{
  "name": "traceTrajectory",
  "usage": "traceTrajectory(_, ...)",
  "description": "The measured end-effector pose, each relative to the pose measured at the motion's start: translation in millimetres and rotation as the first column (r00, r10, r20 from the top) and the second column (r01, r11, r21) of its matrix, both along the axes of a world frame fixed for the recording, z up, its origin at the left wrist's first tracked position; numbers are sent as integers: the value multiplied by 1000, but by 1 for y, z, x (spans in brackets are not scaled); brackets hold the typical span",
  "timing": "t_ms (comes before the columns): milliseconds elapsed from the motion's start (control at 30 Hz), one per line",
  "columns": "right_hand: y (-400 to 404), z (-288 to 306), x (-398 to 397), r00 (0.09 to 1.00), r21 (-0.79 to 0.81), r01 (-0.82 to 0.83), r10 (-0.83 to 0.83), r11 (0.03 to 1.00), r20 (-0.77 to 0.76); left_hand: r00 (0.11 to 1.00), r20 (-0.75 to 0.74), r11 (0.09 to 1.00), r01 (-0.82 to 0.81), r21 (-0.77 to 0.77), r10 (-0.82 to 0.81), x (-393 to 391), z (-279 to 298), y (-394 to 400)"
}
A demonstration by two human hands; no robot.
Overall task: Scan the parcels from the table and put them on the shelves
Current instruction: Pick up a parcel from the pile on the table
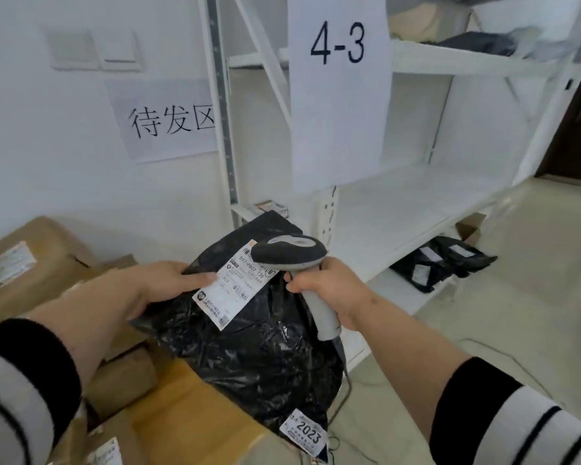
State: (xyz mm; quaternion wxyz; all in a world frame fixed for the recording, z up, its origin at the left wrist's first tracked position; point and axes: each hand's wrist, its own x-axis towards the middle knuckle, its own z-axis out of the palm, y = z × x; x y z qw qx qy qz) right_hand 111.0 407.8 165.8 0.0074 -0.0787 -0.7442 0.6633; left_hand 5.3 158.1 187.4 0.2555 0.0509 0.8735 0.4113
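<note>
Crinkled black bag parcel (249,347), white label up, lies atop cardboard boxes (188,417).

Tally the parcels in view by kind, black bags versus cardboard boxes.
Black bags: 2, one held by the left hand under the scanner, black bag, one on the bottom shelf, bag.
Cardboard boxes: at least 3, stacked and overlapping.
Total: at least 5.

White wall (64,179), pale floor (534,280), dark door (574,129).

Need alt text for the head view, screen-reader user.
The right hand aims a grey barcode scanner at the white shipping label of a black plastic parcel, held by the left hand over brown cardboard boxes. White shelves marked 4-3 stand behind.
</note>
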Motion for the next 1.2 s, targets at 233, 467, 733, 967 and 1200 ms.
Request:
traceTrajectory(233, 214, -26, 51, 957, -35, 285, -282, 958, 71, 947, 310, 996, 80, 28, -85, 15, -55, 196)
traceTrajectory(467, 362, -67, 84, 796, -108, 593, -560, 798, 232, 855, 516, 804, -267, 531, -56, 25, -101, 370)
traceTrajectory(733, 461, -122, 59, 672, -167, 728, -643, 665, 368, 729, 640, 793, -231, 564, -243, 10, -176, 512)
traceTrajectory(967, 562, -160, -40, 674, -90, 695, -602, 714, 428, 662, 747, 892, -301, 336, -59, -61, -249, 618)
traceTrajectory(1200, 652, -211, -124, 694, -128, 592, -423, 796, 582, 656, 712, 808, -548, 218, 252, -144, -301, 694)
